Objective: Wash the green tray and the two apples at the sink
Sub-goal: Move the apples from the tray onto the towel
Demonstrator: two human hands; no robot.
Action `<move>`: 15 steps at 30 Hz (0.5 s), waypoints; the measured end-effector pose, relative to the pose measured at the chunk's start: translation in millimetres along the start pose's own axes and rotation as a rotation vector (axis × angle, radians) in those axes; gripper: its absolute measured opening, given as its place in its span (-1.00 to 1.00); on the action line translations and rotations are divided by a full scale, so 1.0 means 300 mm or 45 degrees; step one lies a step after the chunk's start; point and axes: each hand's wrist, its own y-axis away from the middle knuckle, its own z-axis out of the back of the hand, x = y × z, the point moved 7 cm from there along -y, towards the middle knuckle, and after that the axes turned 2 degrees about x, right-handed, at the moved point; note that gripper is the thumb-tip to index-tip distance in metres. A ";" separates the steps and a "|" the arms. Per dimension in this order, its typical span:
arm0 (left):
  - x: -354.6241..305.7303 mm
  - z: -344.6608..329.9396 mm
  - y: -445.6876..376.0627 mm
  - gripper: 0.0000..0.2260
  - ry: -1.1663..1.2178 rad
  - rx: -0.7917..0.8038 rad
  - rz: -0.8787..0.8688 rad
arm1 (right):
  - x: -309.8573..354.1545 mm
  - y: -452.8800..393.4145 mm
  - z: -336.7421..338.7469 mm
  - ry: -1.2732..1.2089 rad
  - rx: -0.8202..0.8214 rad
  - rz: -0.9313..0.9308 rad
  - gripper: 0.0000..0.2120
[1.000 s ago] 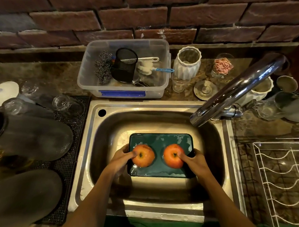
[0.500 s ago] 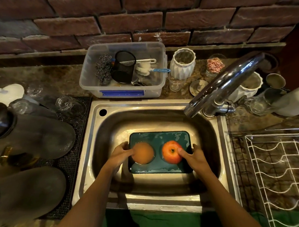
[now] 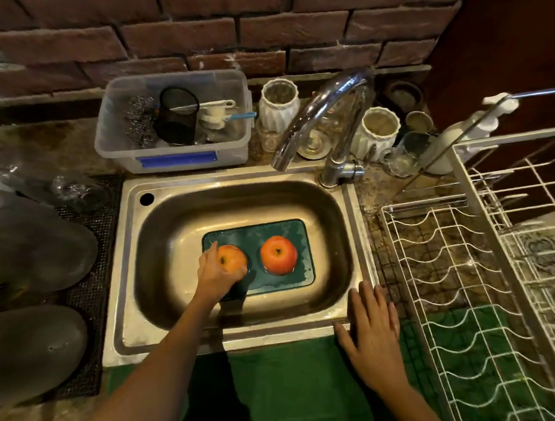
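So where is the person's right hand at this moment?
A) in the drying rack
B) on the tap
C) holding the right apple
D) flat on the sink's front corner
D: the right hand lies open on the sink rim, touching neither apple.

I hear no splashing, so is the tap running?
Off, it seems: no stream falls from the faucet spout, though the green tray in the sink looks wet.

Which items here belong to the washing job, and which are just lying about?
Job: green tray; left apple, gripped by left hand; right apple; sink; faucet.
Lying about: plastic tub; white vases; drying rack.
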 end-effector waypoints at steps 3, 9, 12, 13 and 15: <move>0.001 -0.008 0.000 -0.04 -0.039 -0.019 -0.009 | -0.012 -0.007 -0.033 0.169 0.052 0.027 -0.30; 0.003 -0.012 -0.004 -0.04 -0.119 -0.083 -0.007 | -0.019 -0.019 -0.057 0.252 0.072 0.003 -0.28; -0.001 -0.004 -0.007 -0.08 -0.166 -0.129 -0.020 | -0.020 -0.019 -0.056 0.264 0.076 0.001 -0.28; -0.003 0.002 -0.002 -0.09 -0.177 -0.149 -0.027 | -0.018 -0.019 -0.056 0.264 0.073 0.002 -0.28; -0.013 0.020 0.013 -0.10 -0.162 -0.189 -0.043 | -0.020 -0.019 -0.059 0.267 0.059 0.005 -0.29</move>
